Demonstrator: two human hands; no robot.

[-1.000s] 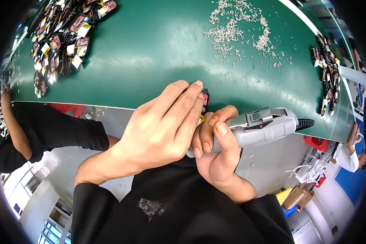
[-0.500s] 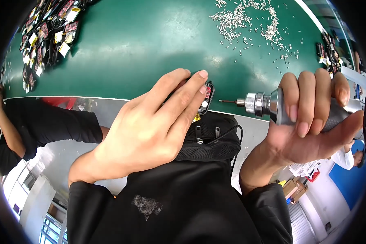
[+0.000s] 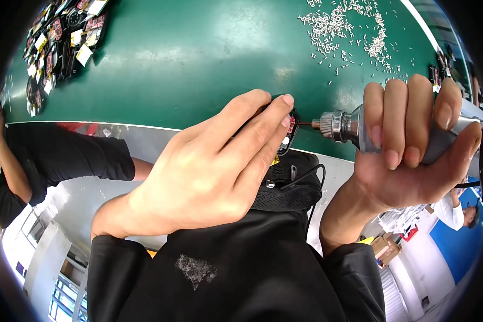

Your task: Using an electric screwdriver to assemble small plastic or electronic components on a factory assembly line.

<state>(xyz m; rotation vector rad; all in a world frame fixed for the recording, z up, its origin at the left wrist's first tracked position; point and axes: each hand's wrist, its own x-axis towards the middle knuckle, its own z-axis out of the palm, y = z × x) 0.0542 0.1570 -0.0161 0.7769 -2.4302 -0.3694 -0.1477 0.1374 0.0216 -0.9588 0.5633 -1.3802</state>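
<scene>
My left hand (image 3: 214, 161) is closed over a small black plastic device (image 3: 288, 140) with a red circuit board, at the near edge of the green table. Most of the device is hidden beneath my fingers. My right hand (image 3: 408, 139) grips a grey electric screwdriver (image 3: 362, 129) with a silver collar, held almost level. Its thin bit points left, and the tip meets the exposed end of the device by the red board. Whether a screw sits under the tip is too small to tell.
Many small silver screws (image 3: 333, 27) lie scattered on the green table (image 3: 198, 70) at the far right. A heap of black devices with red boards and yellow tags (image 3: 64, 48) is at the far left. A person in black (image 3: 64, 155) sits to my left.
The screwdriver has moved left, and its bit now reaches the device instead of standing apart from it. My left hand with the device has shifted slightly right in the view.
</scene>
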